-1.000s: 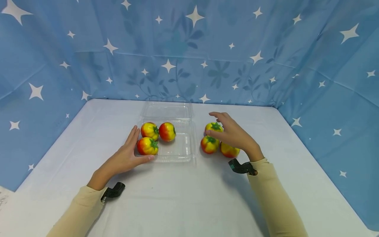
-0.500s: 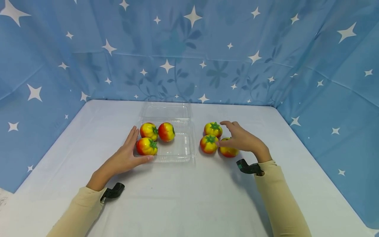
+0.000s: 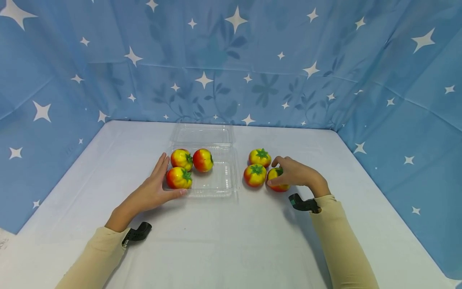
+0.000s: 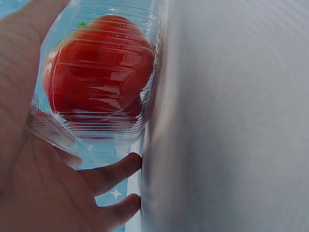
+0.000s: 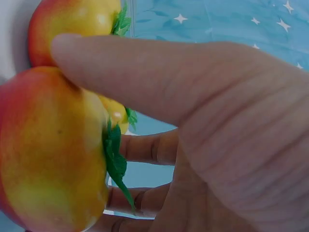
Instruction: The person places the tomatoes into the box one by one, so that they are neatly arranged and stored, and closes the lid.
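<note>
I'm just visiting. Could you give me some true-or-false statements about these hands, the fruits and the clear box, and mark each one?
1. Three red-and-yellow fruits are in the clear box. True.
2. The box is closed. False: its lid is folded back open on the far side.
3. The right hand is around a fruit outside the box. True.
4. Both hands are gripping fruits. False: the left hand is at the box's near left corner.
5. More fruits lie outside the box than inside. False: there are three in each place.
6. A blue star-patterned curtain hangs behind the table. True.
</note>
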Tool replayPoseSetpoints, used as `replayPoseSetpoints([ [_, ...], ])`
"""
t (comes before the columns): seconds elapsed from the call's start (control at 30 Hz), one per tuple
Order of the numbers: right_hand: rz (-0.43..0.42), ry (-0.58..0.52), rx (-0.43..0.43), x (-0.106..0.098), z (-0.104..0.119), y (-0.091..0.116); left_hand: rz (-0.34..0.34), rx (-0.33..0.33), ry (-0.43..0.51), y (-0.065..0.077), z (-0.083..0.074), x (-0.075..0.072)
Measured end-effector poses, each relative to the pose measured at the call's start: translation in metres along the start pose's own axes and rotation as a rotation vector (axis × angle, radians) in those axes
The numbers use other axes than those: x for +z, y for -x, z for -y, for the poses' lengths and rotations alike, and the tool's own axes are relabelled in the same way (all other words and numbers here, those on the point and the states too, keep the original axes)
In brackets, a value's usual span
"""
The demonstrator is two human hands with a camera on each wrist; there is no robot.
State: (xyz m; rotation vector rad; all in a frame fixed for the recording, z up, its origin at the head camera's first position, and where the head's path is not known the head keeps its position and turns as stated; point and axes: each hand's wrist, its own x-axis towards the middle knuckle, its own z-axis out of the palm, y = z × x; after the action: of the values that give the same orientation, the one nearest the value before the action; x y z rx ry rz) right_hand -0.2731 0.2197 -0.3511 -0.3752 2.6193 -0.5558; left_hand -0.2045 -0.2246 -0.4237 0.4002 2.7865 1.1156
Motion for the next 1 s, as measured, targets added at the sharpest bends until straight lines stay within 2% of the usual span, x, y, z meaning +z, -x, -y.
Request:
replayPoseSetpoints([
  [0.23, 0.01, 0.013, -0.031, -0.001, -0.001, -0.001, 0.001, -0.007, -0.003, 0.001, 0.0, -0.001],
  [0.5, -0.027, 0.022, -0.049, -0.006, -0.004, 0.005, 0.004, -0.008, -0.012, -0.001, 0.001, 0.0],
  [0.8, -0.183, 0.044, -0.061, -0.013, 0.0, 0.012, -0.001, -0.006, -0.008, -0.001, 0.002, 0.001],
  [1.0, -0.278, 0.021, -0.064, -0.018, 0.003, 0.017, -0.003, 0.001, -0.005, -0.002, 0.002, 0.0],
])
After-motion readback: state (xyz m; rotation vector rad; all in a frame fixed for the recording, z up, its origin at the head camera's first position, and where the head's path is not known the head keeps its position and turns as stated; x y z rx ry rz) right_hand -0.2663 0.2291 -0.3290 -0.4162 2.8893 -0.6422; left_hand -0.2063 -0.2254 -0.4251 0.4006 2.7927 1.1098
